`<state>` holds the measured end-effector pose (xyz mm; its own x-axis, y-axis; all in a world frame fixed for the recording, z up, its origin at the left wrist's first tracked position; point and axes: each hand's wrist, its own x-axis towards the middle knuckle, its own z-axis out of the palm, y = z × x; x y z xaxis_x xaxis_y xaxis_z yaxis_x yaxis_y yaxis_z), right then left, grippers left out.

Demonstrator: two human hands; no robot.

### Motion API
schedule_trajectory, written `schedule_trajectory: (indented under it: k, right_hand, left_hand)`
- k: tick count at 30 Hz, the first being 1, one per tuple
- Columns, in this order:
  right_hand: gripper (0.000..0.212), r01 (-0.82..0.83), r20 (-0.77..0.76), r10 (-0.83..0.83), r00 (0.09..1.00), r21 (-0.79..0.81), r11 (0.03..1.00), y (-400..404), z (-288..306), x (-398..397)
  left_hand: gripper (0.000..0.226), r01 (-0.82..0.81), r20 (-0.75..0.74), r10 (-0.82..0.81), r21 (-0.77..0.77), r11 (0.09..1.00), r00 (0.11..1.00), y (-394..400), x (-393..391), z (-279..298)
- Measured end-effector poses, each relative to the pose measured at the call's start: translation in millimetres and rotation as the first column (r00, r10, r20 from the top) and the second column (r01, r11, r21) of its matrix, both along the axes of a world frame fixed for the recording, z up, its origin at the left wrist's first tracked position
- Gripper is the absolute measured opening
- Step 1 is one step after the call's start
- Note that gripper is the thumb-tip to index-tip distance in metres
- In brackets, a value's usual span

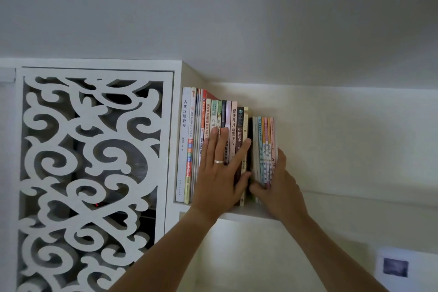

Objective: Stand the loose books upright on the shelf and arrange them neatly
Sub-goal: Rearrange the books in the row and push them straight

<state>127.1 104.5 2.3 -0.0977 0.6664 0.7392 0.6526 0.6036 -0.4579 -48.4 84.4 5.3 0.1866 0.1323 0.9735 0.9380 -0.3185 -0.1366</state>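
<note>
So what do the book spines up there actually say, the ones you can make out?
"古代汉语教程": white book, far left.
"健康瘦身蔬果沙拉": pale pink spine.
"中国通史": dark spine.
"西游", the rest hidden by the left hand: green spine.
The thin books gripped by the right hand: too blurred.

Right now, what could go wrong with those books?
The thin books have no bookend on their right; if the right hand lets go, they might tip over. A gap separates them from the tall books under the left hand, so either group could lean into it.
</note>
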Motion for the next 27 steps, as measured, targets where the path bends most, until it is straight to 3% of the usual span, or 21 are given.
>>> schedule_trajectory:
  k: [5,8,10,12,14,17,20,23,25,27]
  right_hand:
    - [0.097,0.163,-0.013,-0.163,0.987,0.003,0.987,-10,0,6]
    - [0.092,0.197,-0.011,-0.197,0.980,0.019,0.980,-20,-1,12]
    - [0.089,0.163,-0.012,-0.163,0.987,0.035,0.986,-24,-2,15]
    - [0.086,0.122,-0.015,-0.121,0.993,0.021,0.992,-25,-1,21]
    - [0.081,0.065,-0.013,-0.066,0.998,-0.043,0.997,-25,3,30]
    - [0.072,-0.075,-0.082,0.065,0.994,-0.119,0.990,-23,8,45]
    - [0.070,-0.127,-0.080,0.118,0.990,-0.114,0.985,-22,9,52]
    - [0.071,-0.154,-0.085,0.145,0.986,-0.115,0.981,-19,7,55]
    - [0.072,-0.169,-0.100,0.158,0.982,-0.108,0.980,-17,5,57]
    - [0.070,-0.174,-0.108,0.163,0.981,-0.096,0.980,-16,3,57]
  left_hand:
    - [0.050,-0.012,-0.059,0.014,0.032,0.999,0.998,7,-1,-7]
    - [0.042,-0.045,-0.244,0.061,0.070,0.997,0.968,1,7,-8]
    - [0.047,-0.015,-0.294,0.010,-0.015,1.000,0.956,-5,24,-11]
    - [0.042,0.040,-0.090,-0.052,-0.131,0.991,0.995,-11,51,-12]
    - [0.046,0.038,0.129,-0.008,-0.227,0.973,0.992,-22,77,-3]
    - [0.059,0.109,0.342,0.038,-0.402,0.909,0.939,-29,96,13]
    - [0.045,0.285,0.501,-0.035,-0.434,0.855,0.865,-31,95,23]
    - [0.027,0.448,0.622,-0.119,-0.404,0.798,0.774,-34,88,29]
    - [0.028,0.357,0.545,-0.073,-0.437,0.826,0.836,-35,82,32]
    - [0.028,0.356,0.529,-0.091,-0.425,0.832,0.844,-34,78,32]
